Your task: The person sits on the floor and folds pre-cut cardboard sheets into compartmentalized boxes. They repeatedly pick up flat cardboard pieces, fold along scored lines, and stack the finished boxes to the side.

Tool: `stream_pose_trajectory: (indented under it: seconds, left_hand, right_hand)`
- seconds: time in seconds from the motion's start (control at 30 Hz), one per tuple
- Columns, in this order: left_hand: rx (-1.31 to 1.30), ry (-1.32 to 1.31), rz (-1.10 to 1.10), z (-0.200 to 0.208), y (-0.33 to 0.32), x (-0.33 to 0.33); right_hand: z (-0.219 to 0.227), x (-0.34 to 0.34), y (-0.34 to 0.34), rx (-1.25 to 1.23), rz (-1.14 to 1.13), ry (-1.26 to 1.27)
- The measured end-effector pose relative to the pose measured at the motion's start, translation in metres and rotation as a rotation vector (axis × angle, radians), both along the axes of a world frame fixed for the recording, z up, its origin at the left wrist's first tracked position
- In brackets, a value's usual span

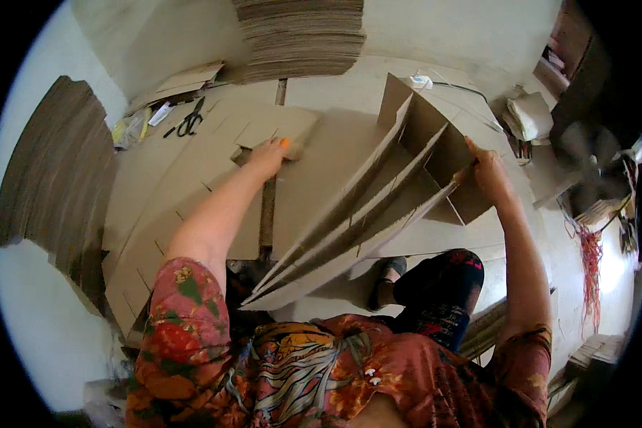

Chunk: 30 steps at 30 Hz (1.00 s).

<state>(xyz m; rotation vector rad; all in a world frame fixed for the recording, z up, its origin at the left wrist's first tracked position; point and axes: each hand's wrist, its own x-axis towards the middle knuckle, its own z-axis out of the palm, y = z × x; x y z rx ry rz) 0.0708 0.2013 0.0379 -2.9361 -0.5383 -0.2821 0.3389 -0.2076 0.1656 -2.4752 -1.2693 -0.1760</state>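
Note:
A partly assembled cardboard divider stands on the table right of the middle, its long strips fanning toward me and slotted into cross pieces at the far end. My right hand is closed on an upper edge of it at the right. Over to the left, my left hand has its fingers curled on a cardboard piece, one of several slotted pieces lying flat there. Something orange covers one of its fingertips. The undersides of both hands' fingers are partly hidden.
Black scissors lie at the far left of the table, near a clear plastic bag. Tall cardboard stacks stand at the left and at the back. A fan and red cords are at the right.

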Motion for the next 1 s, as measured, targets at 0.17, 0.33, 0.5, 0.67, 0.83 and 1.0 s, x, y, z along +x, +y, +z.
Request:
stream_pose_trajectory:
  seconds: [0.17, 0.33, 0.5, 0.67, 0.83, 1.0]
  left_hand:
    - [-0.066, 0.100, 0.114, 0.023, -0.019, 0.000]
    - [-0.300, 0.087, 0.061, 0.028, -0.005, -0.011]
    - [-0.820, -0.475, 0.190, 0.101, -0.023, 0.008]
    - [-0.543, -0.797, 0.077, 0.173, -0.087, 0.012]
    - [-0.186, -0.695, -0.708, 0.187, -0.205, -0.002]
    - [-0.287, -0.432, -1.031, 0.177, -0.253, -0.015]
  right_hand:
    - [0.005, 0.001, 0.001, -0.178, -0.112, -0.123]
    - [0.011, -0.053, -0.008, 0.215, 0.004, -0.210]
    - [0.010, -0.115, -0.028, 0.542, 0.195, 0.011]
    - [0.017, -0.157, -0.023, 0.799, 0.254, 0.649]
    - [0.037, -0.171, -0.021, 1.122, 0.327, 1.460]
    - [0.027, -0.157, -0.037, 1.516, -0.053, 1.438]
